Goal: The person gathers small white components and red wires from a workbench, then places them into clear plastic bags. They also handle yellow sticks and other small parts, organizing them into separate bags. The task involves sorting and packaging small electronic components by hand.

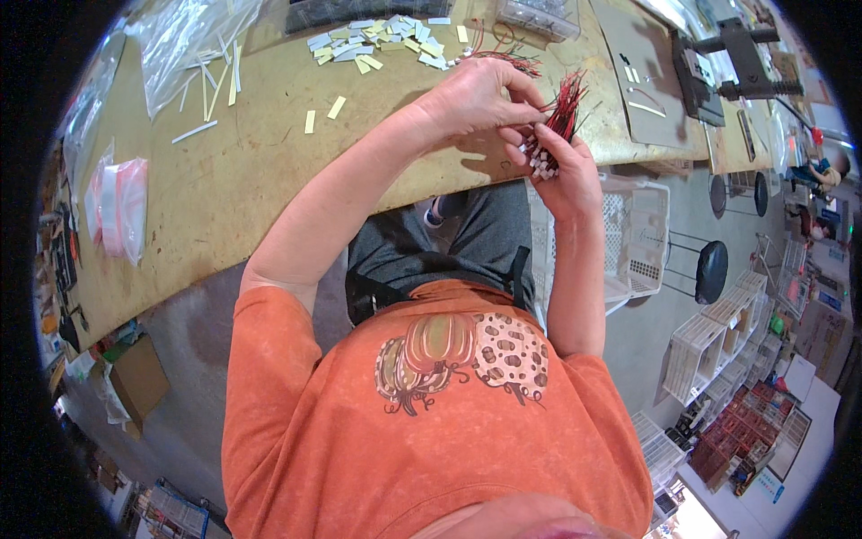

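Near the table's front edge, my right hand (575, 175) is closed around a bundle of thin red and black wires (564, 106). Small white connectors (544, 164) gather at the bundle's near end, by my palm, while the loose wire ends fan out away from me. My left hand (489, 97) reaches across from the left, its thumb and forefinger pinched together at the bundle's left side. What lies between those fingertips is too small to tell. Behind my left hand, more red and black wires (503, 56) lie on the table.
White and pale-yellow strips (382, 40) are heaped at the table's far side, beside clear plastic bags (184, 45). A bag with red edging (118, 207) lies left. A black bench press (699, 85) stands right. White plastic crates (633, 234) and a stool (712, 272) are beyond the table edge.
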The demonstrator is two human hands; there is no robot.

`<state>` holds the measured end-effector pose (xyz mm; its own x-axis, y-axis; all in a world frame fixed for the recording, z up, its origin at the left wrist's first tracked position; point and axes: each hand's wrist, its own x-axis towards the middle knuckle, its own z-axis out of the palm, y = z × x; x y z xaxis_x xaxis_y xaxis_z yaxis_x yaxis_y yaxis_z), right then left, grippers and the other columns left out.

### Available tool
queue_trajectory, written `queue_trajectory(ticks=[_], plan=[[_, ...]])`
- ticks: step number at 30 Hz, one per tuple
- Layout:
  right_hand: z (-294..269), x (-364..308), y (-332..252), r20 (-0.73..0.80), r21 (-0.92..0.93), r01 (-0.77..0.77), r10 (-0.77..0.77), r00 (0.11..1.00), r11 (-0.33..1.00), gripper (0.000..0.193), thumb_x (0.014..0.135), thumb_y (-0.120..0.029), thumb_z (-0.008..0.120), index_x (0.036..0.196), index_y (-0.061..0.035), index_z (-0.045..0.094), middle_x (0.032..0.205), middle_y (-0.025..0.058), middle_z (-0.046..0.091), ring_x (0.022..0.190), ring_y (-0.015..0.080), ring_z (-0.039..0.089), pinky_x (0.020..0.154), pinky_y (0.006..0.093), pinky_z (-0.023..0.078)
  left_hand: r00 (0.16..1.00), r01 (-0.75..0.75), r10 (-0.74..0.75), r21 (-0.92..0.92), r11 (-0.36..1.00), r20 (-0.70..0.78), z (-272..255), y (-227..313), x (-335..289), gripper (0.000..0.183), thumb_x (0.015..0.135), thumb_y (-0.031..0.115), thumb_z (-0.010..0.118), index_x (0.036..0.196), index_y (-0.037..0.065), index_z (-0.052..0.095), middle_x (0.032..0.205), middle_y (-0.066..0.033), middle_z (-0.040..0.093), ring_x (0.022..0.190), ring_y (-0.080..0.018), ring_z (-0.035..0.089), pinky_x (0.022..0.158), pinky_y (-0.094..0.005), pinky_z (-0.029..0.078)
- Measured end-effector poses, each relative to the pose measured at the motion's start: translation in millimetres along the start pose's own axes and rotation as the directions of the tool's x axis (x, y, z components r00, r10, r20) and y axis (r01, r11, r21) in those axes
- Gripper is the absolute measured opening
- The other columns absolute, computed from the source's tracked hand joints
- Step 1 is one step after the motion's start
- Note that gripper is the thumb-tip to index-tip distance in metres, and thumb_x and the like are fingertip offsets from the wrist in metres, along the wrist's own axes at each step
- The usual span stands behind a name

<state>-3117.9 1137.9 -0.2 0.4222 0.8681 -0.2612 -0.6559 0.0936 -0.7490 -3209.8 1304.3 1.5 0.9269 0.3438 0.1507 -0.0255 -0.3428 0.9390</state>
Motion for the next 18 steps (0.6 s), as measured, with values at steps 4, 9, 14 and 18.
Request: queue_trajectory(ticks=[4, 9, 14, 18], plan=[[-1, -3, 2, -0.022, -0.055, -0.042, 0.041, 0.999, 0.998, 0.027, 0.099, -0.006, 0.051, 0.122, 0.0086, 0.055, 0.116, 0.0222, 0.065, 0.104, 0.0347, 0.068, 0.081, 0.039, 0.061, 0.988, -0.093, 0.12, 0.263, 0.96, -0.092, 1, 5, -2, 0.017, 0.082, 0.015, 0.075, 0.094, 0.003, 0.074, 0.078, -0.0062, 0.071, 0.069, -0.0125, 0.065, 0.066, -0.0286, 0.053], [-7, -6, -9, -0.094, 0.02, -0.024, 0.025, 0.995, 1.0, 0.031, 0.099, -0.009, 0.051, 0.125, 0.0092, 0.053, 0.116, 0.0234, 0.065, 0.103, 0.0339, 0.068, 0.079, 0.0391, 0.062, 0.983, 0.099, -0.046, 0.3, 0.949, -0.178, -21, -1, 5, 0.02, 0.083, 0.022, 0.071, 0.094, 0.005, 0.075, 0.081, -0.0101, 0.072, 0.072, -0.0161, 0.068, 0.07, -0.0298, 0.055], [-18, -4, -10, -0.145, 0.282, 0.002, 0.041, 0.989, 0.959, 0.033, 0.1, -0.011, 0.05, 0.128, 0.006, 0.052, 0.122, 0.0205, 0.063, 0.109, 0.0337, 0.065, 0.085, 0.0392, 0.06, 0.957, 0.148, 0.041, 0.606, 0.782, -0.286, -31, 3, 4, 0.02, 0.083, 0.029, 0.07, 0.093, 0.013, 0.076, 0.085, -0.011, 0.072, 0.077, -0.0273, 0.07, 0.072, -0.0378, 0.056], [-30, -4, -10, -0.068, 0.355, -0.054, 0.083, 0.994, 0.933, 0.033, 0.099, -0.011, 0.053, 0.128, 0.003, 0.054, 0.117, 0.0166, 0.066, 0.099, 0.0277, 0.069, 0.077, 0.0346, 0.062, 0.957, 0.167, 0.051, 0.682, 0.713, -0.287, -30, -5, 5, 0.02, 0.085, 0.032, 0.067, 0.095, 0.016, 0.075, 0.085, -0.0099, 0.071, 0.08, -0.0303, 0.069, 0.074, -0.0408, 0.056]])
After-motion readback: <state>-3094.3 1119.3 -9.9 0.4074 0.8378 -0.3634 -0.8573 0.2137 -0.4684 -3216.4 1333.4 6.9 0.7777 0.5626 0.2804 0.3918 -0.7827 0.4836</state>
